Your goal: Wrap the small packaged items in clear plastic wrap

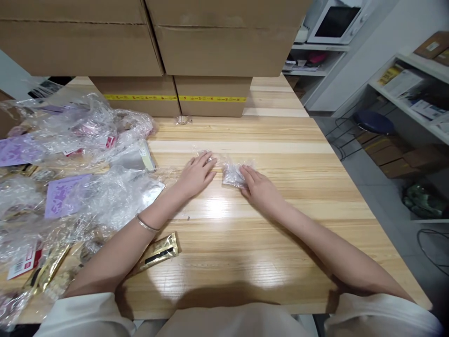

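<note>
A small packet in crinkled clear plastic [231, 175] lies on the wooden table in front of me. My right hand [261, 189] grips its right side, the fingers over the top and the thumb at the near edge. To the left, my left hand [198, 175] rests palm down with its fingers stretched out. Thin clear plastic [201, 150] shows at those fingertips; whether it joins the packet I cannot tell. A gold foil sachet [159, 252] with a black stripe lies beside my left forearm, partly covered by it.
Clear plastic wrappers [101, 201], purple printed pieces [63, 194] and gold sachets crowd the table's left side. Stacked cardboard boxes [224, 51] stand at the back, with a small clear packet [183, 120] before them. The table's right edge slants beside my right arm; a stool [373, 121] stands beyond.
</note>
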Demonstrator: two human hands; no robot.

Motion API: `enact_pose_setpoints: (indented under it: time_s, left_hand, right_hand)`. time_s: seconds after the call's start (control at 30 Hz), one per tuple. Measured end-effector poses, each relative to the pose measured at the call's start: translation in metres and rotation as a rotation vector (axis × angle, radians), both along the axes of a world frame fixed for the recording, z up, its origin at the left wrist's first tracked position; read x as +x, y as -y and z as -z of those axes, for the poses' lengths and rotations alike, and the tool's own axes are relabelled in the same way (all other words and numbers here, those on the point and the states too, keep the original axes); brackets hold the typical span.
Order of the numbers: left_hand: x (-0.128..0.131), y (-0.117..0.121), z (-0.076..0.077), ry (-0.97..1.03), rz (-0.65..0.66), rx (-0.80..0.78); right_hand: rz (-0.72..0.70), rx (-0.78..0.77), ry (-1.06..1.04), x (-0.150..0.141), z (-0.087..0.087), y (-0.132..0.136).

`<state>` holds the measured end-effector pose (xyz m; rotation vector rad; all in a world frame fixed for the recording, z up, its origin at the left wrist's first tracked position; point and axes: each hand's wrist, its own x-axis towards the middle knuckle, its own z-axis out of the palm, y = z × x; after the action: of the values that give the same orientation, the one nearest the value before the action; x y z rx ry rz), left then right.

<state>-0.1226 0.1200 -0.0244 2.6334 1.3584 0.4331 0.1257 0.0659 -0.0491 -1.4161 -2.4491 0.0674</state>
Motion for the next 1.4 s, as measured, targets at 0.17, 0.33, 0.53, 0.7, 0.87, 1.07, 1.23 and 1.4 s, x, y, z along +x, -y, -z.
enact_pose_setpoints:
  time_s: [0.17, 0.33, 0.53, 0.7, 0.87, 1.07, 1.23, 1.4]
  left_hand:
    - [-0.003, -0.007, 0.000, -0.181, -0.165, 0.072]
    - [-0.006, -0.007, -0.002, -0.265, -0.248, 0.115]
    - [-0.013, -0.010, 0.002, -0.263, -0.227, 0.158]
    - [-0.007, -0.004, 0.004, -0.081, -0.065, 0.099]
    - [-0.002, 0.004, 0.015, 0.237, 0.127, -0.135]
    - [0.001, 0.010, -0.004, 0.089, 0.159, -0.193]
    - [-0.026, 0.002, -0.057, -0.222, -0.462, -0.039]
    - [-0.098, -0.030, -0.064, -0.290, -0.967, 0.008]
  right_hand:
    - [0.019, 0.051, 0.174, 0.026, -0.008, -0.035]
    - [0.320, 0.037, 0.226, 0.066, -0.015, -0.103]
    - [0.664, 0.126, 0.049, 0.102, -0.014, -0.191]
    - [0.789, 0.141, -0.147, 0.080, 0.000, -0.254]
    - [0.595, 0.029, -0.167, 0.043, 0.011, -0.284]
    - [0.346, 0.024, -0.097, 0.021, 0.016, -0.240]
    - [-0.007, -0.127, -0.207, 0.002, 0.011, -0.145]
    - [-0.521, -0.140, -0.190, -0.019, 0.002, -0.055]
